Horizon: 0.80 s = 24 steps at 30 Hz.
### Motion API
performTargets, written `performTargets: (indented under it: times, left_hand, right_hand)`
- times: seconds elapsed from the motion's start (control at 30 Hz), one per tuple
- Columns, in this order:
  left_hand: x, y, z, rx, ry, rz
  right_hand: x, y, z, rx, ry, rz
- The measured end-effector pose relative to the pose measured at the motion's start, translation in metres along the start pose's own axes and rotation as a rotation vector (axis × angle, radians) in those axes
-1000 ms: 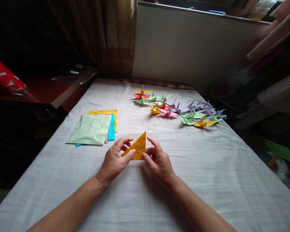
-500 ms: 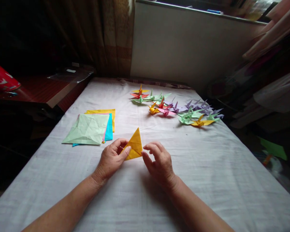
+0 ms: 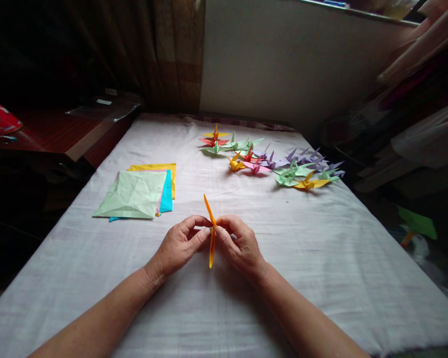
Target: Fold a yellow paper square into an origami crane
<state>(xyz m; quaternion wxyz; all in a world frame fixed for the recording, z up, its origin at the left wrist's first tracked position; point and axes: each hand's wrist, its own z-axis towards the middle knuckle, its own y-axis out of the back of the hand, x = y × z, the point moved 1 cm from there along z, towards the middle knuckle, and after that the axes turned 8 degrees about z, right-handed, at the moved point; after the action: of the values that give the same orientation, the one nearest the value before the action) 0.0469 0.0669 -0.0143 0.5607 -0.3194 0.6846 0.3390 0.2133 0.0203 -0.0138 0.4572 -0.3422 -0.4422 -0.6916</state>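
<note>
Folded orange paper, one piece

Item at dial centre, edge-on over the cloth-covered surface. Your left hand, nine o'clock, and right hand, three o'clock, pinch its middle from either side. Handling: best gripped lightly, layers aligned before you press any crease. Sheet stack: ten o'clock. Paper cranes: one o'clock.

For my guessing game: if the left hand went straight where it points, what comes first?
The left hand would probably meet the folded yellow paper it holds, then the right hand; depth is unclear.
</note>
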Motion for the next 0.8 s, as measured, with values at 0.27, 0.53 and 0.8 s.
performTargets:
  times: [0.27,0.53,0.8]
  left_hand:
    - [-0.0037,0.0005,0.0003,-0.016,-0.049,0.042]
    - [-0.004,0.003,0.0011,-0.073,-0.058,0.13]
    - [-0.0078,0.0031,0.0015,-0.088,-0.04,0.159]
  right_hand:
    - [0.0004,-0.0011,0.0003,0.017,-0.033,0.084]
    - [0.0011,-0.0028,-0.0012,0.05,-0.052,0.106]
    - [0.0002,-0.0034,-0.0017,0.082,-0.087,0.145]
